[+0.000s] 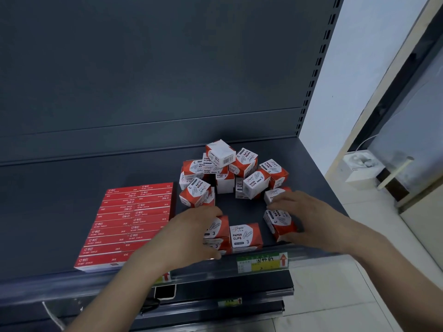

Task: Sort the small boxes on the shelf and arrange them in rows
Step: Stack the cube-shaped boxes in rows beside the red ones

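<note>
Red-and-white paper-clip boxes (230, 168) heaped at 12 o'clock on the shelf (72, 188); staple boxes (129, 221) rowed at 9. My left hand (191, 236) grips a front-row box (217, 230), steadying it; my right hand (302, 212) curls round a tilted box (279, 222) at 3, likely bound for that row.

Red-and-white paper-clip boxes (230, 173) lie heaped beside rowed flat red staple boxes (129, 221).

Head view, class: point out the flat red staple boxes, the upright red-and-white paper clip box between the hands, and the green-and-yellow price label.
flat red staple boxes (127, 224): head view, block's middle lid.
upright red-and-white paper clip box (244, 236): head view, printed front face.
green-and-yellow price label (262, 262): head view, label's middle.
</note>
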